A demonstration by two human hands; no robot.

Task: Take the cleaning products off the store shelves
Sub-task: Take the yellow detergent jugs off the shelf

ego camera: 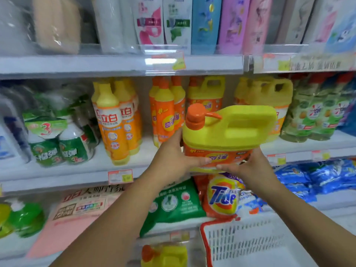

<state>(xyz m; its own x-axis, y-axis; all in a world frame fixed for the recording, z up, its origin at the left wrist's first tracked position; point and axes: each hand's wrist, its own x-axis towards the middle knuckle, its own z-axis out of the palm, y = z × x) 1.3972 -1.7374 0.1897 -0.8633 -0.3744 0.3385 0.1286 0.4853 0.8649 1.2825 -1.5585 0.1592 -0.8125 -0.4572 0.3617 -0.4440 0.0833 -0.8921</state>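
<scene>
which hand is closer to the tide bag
Right. The right hand grips the yellow jug just above the Tide bag; the left hand holds the jug's other side, further up-left.

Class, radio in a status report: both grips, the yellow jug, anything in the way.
Left grip, right grip both clasp yellow jug at base. Jug upright, before middle shelf. White basket below; path looks clear.

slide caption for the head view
Left hand and right hand hold a yellow pump jug of detergent in front of the shelf
</scene>
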